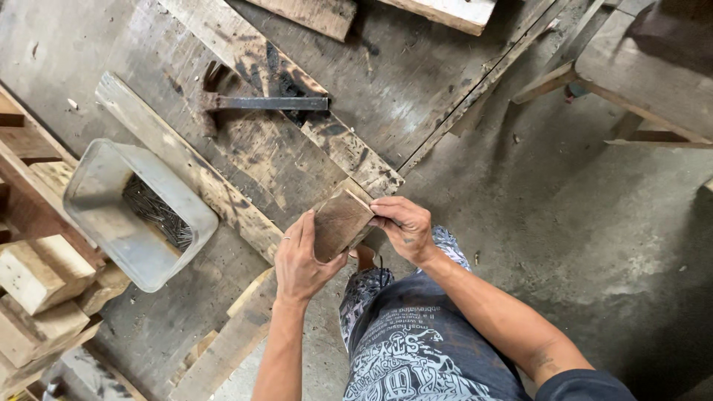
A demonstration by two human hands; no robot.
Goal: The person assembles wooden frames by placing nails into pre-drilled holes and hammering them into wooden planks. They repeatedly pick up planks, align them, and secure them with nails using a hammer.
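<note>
Small wood block (340, 223), frame centre: clamped between left hand (301, 260) below-left and right hand (403, 226) at its right edge; long axis tilted upper-right.

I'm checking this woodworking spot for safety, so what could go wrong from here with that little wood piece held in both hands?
1. The small wood block looks rough; the left hand and right hand are bare, so splinters seem likely.
2. The tub of loose nails sits open near the left arm; a bump could spill them.
3. The hammer lies on weathered planks; it might be stepped on.
</note>
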